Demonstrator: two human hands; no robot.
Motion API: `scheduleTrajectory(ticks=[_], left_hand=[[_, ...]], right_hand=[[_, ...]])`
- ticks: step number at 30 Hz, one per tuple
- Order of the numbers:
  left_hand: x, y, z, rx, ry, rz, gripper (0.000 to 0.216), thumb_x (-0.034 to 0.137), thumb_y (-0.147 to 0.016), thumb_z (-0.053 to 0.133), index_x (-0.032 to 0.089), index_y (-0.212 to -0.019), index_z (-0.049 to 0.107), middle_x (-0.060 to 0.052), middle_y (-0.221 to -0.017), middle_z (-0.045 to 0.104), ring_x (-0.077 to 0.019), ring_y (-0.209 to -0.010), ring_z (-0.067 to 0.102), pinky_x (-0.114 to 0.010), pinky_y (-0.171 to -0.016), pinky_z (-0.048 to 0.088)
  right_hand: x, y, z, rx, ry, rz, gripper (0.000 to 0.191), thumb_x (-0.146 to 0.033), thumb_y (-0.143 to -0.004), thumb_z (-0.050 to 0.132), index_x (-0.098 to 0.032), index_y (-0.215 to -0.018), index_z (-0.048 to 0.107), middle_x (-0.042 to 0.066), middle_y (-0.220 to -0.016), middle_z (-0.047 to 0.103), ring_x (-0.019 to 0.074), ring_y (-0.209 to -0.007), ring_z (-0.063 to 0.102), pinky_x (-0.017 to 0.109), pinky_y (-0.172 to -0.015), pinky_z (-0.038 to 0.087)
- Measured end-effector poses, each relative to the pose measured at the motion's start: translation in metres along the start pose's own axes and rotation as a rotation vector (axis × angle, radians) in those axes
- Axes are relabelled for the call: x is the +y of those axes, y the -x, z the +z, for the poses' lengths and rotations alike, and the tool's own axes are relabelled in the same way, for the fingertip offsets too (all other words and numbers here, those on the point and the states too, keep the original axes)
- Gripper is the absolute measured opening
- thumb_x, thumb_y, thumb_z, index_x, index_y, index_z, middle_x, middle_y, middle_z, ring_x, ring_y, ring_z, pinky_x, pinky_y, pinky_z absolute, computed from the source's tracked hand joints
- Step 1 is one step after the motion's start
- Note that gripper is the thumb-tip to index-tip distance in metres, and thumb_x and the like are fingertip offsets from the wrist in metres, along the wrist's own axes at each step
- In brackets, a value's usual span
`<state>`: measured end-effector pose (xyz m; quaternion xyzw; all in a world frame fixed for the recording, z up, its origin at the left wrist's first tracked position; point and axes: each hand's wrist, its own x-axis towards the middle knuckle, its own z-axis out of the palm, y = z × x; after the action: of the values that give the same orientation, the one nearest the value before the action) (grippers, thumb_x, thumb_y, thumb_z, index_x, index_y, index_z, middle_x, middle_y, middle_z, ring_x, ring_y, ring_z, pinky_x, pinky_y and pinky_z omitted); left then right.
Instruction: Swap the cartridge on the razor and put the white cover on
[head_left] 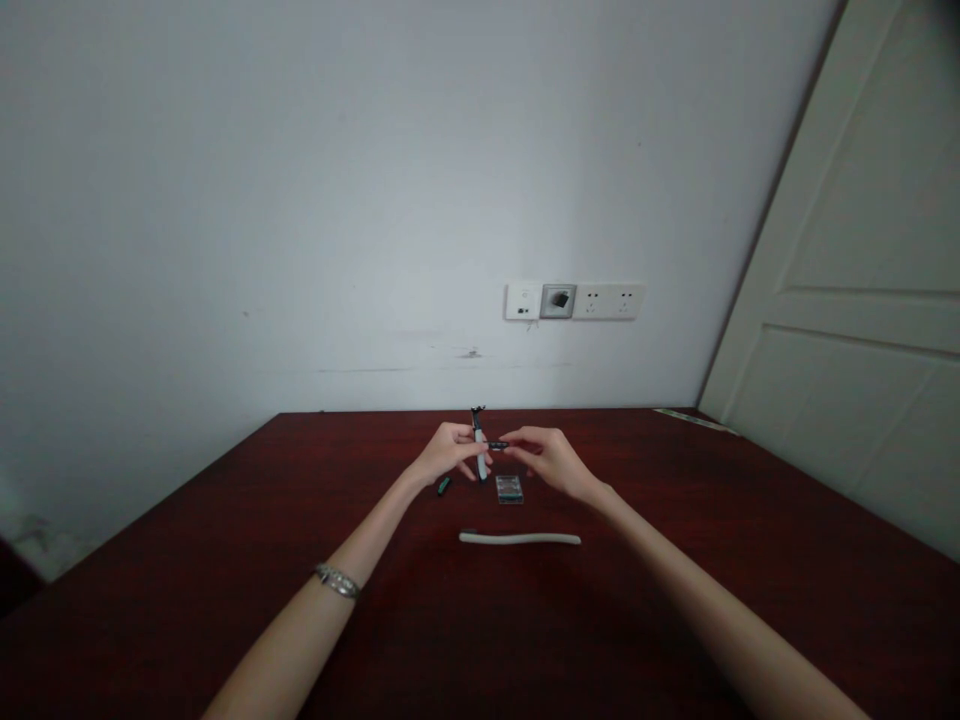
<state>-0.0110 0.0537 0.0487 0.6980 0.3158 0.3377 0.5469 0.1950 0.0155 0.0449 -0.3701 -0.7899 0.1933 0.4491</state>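
Observation:
My left hand [451,452] is closed around a white and black razor handle [481,460], held upright with its black neck at the top. Between the fingertips of my right hand [546,458] is a small black razor cartridge [497,446], level and close beside the handle. The left thumb reaches to the cartridge's near end; whether it grips it too, I cannot tell. Below the hands a small clear plastic case [509,489] lies on the table. A small dark green piece, perhaps another cartridge [444,486], rests to its left.
A long white, slightly curved handle [520,539] lies crosswise nearer me on the dark red table [420,640]. A wall with sockets [607,301] rises behind the table. A pale door [855,300] stands at the right, with a thin flat strip [694,420] at the back right corner.

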Motion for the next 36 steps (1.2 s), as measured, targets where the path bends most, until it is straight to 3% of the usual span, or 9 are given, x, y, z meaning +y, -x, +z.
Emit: scheduleTrajectory(ticks=[4,9,13,17,21,26,36], left_hand=[[0.002,0.001,-0.002,-0.016,0.001,0.002,0.037,0.037,-0.069,0.067,0.008,-0.089,0.058,-0.014,-0.08,0.069,-0.0192,-0.063,0.066,-0.024,-0.047,0.051],[0.005,0.002,-0.008,-0.025,-0.014,-0.001,0.043,0.036,-0.07,0.067,0.008,-0.1,0.058,-0.015,-0.086,0.068,-0.0186,-0.066,0.066,-0.024,-0.051,0.051],[0.005,0.001,-0.007,-0.004,-0.075,0.031,0.036,0.035,-0.069,0.067,0.009,-0.093,0.06,-0.012,-0.081,0.069,-0.0171,-0.065,0.066,-0.023,-0.053,0.049],[0.007,0.0,0.004,0.013,-0.17,0.171,0.027,0.031,-0.067,0.07,0.009,-0.08,0.061,-0.007,-0.072,0.067,-0.0149,-0.064,0.064,-0.025,-0.062,0.049],[0.004,0.002,0.021,0.175,-0.342,0.343,0.026,0.033,-0.069,0.068,0.011,-0.08,0.06,-0.003,-0.072,0.065,-0.012,-0.062,0.059,-0.022,-0.06,0.047],[-0.012,0.004,0.041,0.34,-0.523,0.482,0.027,0.038,-0.072,0.063,0.015,-0.065,0.051,0.004,-0.055,0.053,-0.0064,-0.049,0.047,-0.017,-0.048,0.037],[-0.017,0.012,0.057,0.515,-0.573,0.528,0.032,0.037,-0.075,0.059,0.018,-0.058,0.04,0.006,-0.05,0.042,-0.0053,-0.045,0.037,-0.017,-0.047,0.031]], right_hand=[[-0.003,-0.001,0.0,0.003,-0.052,0.031,0.028,-0.036,-0.08,0.055,-0.015,-0.094,0.068,0.008,-0.087,0.068,0.0108,-0.053,0.056,0.022,-0.045,0.046],[-0.003,-0.002,-0.008,0.127,-0.117,0.148,0.034,-0.041,-0.075,0.059,-0.014,-0.095,0.068,0.008,-0.085,0.069,0.0071,-0.041,0.05,0.021,-0.04,0.043],[-0.003,-0.005,-0.014,0.216,-0.159,0.225,0.041,-0.044,-0.07,0.063,-0.012,-0.095,0.069,0.006,-0.072,0.069,0.0084,-0.039,0.05,0.022,-0.038,0.042],[-0.005,-0.008,-0.017,0.249,-0.205,0.227,0.042,-0.044,-0.069,0.064,-0.01,-0.094,0.069,0.007,-0.07,0.069,0.0088,-0.039,0.051,0.023,-0.04,0.043],[-0.009,-0.01,-0.019,0.275,-0.239,0.218,0.04,-0.043,-0.068,0.066,-0.01,-0.091,0.07,0.007,-0.068,0.068,0.0096,-0.04,0.052,0.024,-0.042,0.044],[-0.014,-0.01,-0.02,0.279,-0.266,0.212,0.04,-0.043,-0.067,0.067,-0.011,-0.09,0.07,0.006,-0.066,0.067,0.0098,-0.039,0.053,0.024,-0.043,0.045],[-0.023,-0.01,-0.015,0.237,-0.336,0.205,0.039,-0.041,-0.066,0.068,-0.011,-0.091,0.07,0.005,-0.068,0.067,0.0091,-0.039,0.052,0.024,-0.041,0.045]])
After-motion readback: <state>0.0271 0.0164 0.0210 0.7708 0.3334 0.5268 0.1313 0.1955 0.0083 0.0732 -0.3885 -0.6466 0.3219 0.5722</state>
